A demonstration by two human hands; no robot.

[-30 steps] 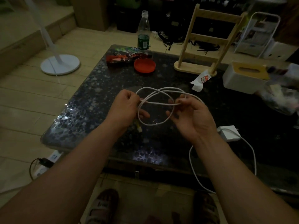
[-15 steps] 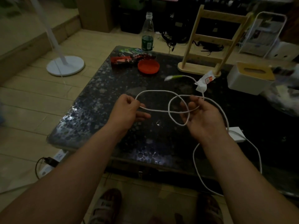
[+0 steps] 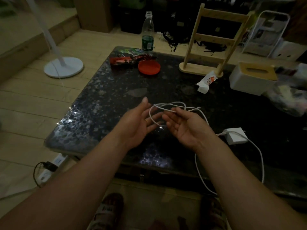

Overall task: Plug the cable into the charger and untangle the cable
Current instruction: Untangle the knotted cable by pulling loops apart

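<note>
- I sit at a dark speckled stone table (image 3: pixel 106 90) in a dim room with a pale wood floor.
- My left hand (image 3: pixel 139 125) is spread open, palm turned inward, fingers straight; a loop of the white cable (image 3: pixel 167 105) crosses its fingers, but nothing is gripped.
- My right hand (image 3: pixel 187 128) is palm up, fingers loosely curled, thumb and forefinger pinching a strand of the cable.
- The tangled loops hang between and just beyond my fingertips.
- The white charger (image 3: pixel 235 136) lies just right of my right wrist, cable plugged in and trailing over the table's near edge.
</note>
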